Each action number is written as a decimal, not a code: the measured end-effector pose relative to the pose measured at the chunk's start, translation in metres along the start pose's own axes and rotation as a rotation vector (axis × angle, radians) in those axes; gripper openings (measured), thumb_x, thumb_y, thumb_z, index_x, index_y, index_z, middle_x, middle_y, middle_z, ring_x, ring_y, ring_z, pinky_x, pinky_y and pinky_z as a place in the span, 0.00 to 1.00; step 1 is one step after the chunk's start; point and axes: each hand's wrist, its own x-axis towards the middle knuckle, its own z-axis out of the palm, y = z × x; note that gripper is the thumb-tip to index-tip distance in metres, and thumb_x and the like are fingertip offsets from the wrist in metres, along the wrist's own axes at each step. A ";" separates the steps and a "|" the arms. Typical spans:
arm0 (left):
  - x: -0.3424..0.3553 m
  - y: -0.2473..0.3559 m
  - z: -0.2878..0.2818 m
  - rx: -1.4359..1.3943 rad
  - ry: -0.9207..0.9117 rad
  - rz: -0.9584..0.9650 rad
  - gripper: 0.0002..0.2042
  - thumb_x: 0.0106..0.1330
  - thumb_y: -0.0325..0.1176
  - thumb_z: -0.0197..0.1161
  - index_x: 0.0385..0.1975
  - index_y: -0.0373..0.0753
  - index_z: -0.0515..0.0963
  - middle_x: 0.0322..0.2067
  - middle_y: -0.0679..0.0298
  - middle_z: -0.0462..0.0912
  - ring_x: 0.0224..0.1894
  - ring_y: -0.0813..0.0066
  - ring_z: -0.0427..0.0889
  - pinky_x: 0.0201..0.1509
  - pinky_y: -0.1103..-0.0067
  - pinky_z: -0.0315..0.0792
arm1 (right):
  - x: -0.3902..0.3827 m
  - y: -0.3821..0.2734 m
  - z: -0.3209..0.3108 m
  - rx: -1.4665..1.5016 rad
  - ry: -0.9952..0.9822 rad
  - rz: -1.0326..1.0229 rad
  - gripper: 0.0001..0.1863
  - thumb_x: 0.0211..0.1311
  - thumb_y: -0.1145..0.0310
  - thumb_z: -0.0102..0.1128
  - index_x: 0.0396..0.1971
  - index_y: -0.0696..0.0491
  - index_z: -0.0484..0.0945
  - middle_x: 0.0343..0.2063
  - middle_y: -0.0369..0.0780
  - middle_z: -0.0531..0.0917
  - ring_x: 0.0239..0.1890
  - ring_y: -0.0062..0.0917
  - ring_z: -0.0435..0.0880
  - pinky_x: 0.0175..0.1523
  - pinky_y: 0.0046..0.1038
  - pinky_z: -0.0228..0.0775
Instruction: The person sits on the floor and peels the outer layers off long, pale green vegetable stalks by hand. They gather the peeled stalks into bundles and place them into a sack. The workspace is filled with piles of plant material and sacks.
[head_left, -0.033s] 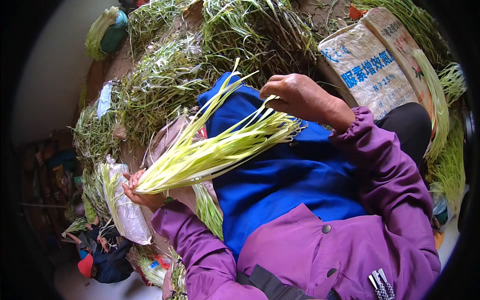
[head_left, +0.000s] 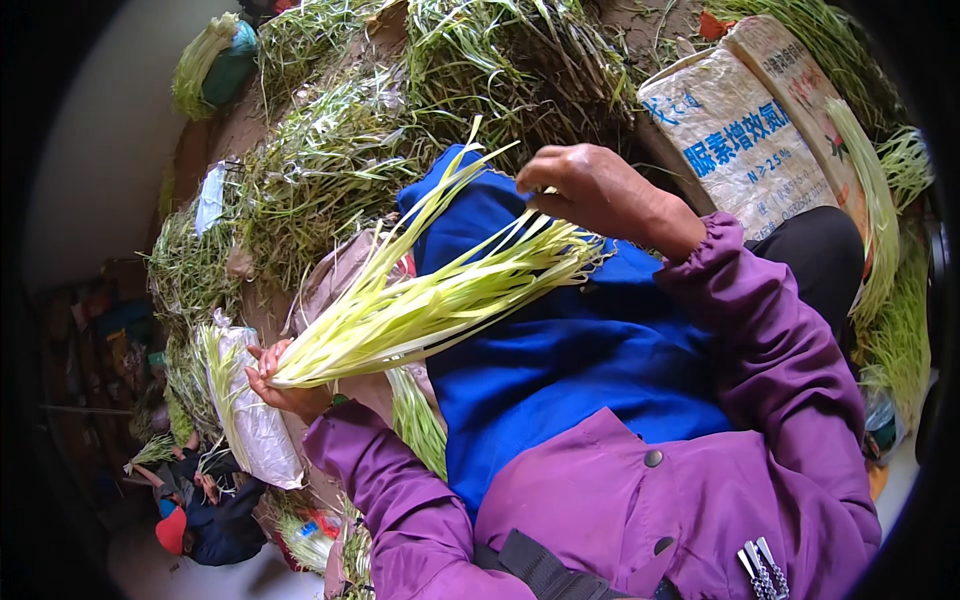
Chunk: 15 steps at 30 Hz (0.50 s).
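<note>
My left hand (head_left: pixel 287 388) clasps a gathered pale-green bundle (head_left: pixel 420 320), strands (head_left: pixel 430 213) straying loose, my right hand (head_left: pixel 595 188) curls above its far end (on what, I cannot tell), and heaps (head_left: pixel 320 175) lie unbundled beyond.

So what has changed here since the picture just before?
Very little: the right-hand grip has shifted slightly upward, close to the free ends of the bundle of yellow-green leaves. Whether it took or let go of a leaf tip is too small to tell. The left-hand grip stays closed around the bundle's other end; the blue apron and blue-printed sack look the same.
</note>
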 end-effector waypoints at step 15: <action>-0.006 -0.003 0.006 -0.029 -0.009 -0.025 0.16 0.70 0.40 0.48 0.41 0.31 0.74 0.18 0.74 0.71 0.22 0.83 0.68 0.39 0.79 0.63 | 0.042 0.015 0.039 -0.049 -0.002 -0.003 0.07 0.54 0.67 0.60 0.30 0.54 0.77 0.28 0.42 0.80 0.32 0.38 0.80 0.37 0.34 0.73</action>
